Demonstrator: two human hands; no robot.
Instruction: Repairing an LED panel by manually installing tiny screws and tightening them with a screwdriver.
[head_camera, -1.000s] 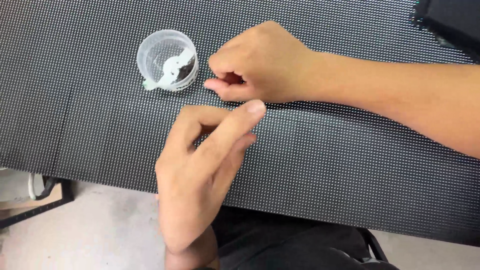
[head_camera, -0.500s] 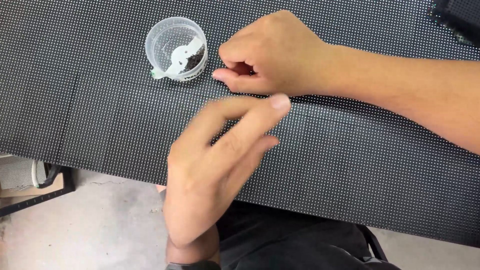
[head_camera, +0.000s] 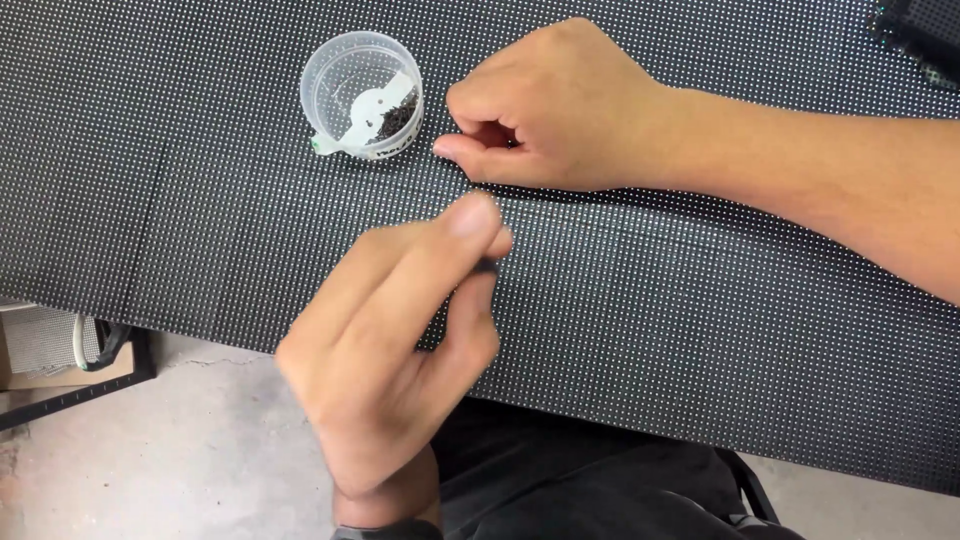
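Both hands differ from before: left hand (head_camera: 400, 370) has lifted, pinching something dark (unclear); right hand (head_camera: 545, 110) remains curled, grip unclear, beside the clear round plastic cup (head_camera: 362, 95).

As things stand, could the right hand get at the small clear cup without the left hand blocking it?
Probably yes. The right hand rests on the dotted black panel just right of the clear cup, fingertips toward it, with only bare panel between them. The left hand is raised lower down, out of that path.
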